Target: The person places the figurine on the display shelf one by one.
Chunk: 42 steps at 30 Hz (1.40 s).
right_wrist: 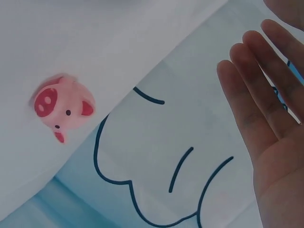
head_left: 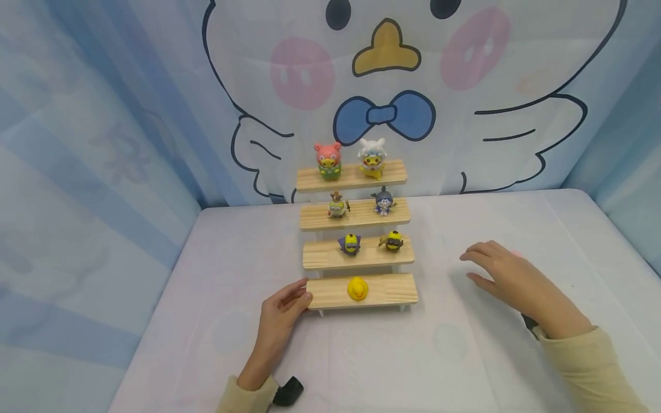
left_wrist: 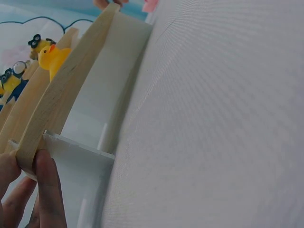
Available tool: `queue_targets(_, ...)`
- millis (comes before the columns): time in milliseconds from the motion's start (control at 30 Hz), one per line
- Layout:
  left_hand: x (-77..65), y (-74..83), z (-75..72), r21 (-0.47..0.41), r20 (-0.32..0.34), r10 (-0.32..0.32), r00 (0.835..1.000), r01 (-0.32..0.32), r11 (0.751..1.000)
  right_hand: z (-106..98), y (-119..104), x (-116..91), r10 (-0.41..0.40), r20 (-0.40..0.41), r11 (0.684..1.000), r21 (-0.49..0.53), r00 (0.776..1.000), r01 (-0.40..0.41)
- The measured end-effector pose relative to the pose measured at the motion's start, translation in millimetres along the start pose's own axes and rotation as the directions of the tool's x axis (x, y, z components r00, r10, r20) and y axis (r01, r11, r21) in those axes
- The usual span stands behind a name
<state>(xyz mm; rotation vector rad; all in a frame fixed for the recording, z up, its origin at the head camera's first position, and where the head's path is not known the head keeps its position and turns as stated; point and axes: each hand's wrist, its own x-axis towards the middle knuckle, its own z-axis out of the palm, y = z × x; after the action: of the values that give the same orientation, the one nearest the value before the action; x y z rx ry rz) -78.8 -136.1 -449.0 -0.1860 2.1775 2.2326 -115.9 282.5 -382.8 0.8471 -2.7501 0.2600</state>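
Observation:
My left hand (head_left: 279,315) pinches the left end of the lowest board on a tiered wooden display stand (head_left: 389,289), thumb in front. A yellow rubber duck (head_left: 358,288) sits mid-board. On the tier above stand two minion figures, one in purple (head_left: 350,245) and one with dark goggles (head_left: 393,241). My right hand (head_left: 508,278) hovers over the table to the right of the stand, fingers extended and nothing in them. In the right wrist view, a pink toy pig (right_wrist: 69,102) rests on the white cloth; the hand mostly hides it in the head view.
Higher up are a brown-topped figure (head_left: 337,205), a grey-capped figure (head_left: 384,202), a pink-hooded figure (head_left: 329,162) and a white-hooded figure (head_left: 372,159). White cloth covers the table (head_left: 222,258). A printed curtain (head_left: 392,126) hangs close behind the stand.

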Motion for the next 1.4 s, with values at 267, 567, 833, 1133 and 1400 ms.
queue_targets(267, -0.6, 0.2, 0.2, -0.003, 0.002, -0.007, 1.0, 0.007, 1.0, 2, 13, -7, 0.072, 0.053, 0.997, 0.021, 0.996, -0.073)
queue_targets(567, -0.6, 0.5, 0.7, -0.007, 0.002, -0.002, 1.0, 0.002, 1.0, 5, 29, -12, 0.134, 0.105, 0.99, 0.026, 0.985, -0.138)
queue_targets(833, 0.0, 1.0, 0.7, -0.008, 0.002, -0.001, 1.0, 0.001, 1.0, 7, 38, -18, 0.2, 0.166, 0.979, 0.009, 0.965, -0.205)
queue_targets(1133, 0.0, 0.4, 0.3, -0.002, 0.005, -0.001, 1.0, 0.001, 1.0, 8, 51, -23, 0.238, 0.2, 0.968, 0.036, 0.951, -0.25)
queue_targets(1400, 0.0, 0.4, 0.2, -0.005, 0.008, 0.004, 1.0, -0.004, 1.0, 8, 59, -25, 0.302, 0.269, 0.945, 0.038, 0.915, -0.324)
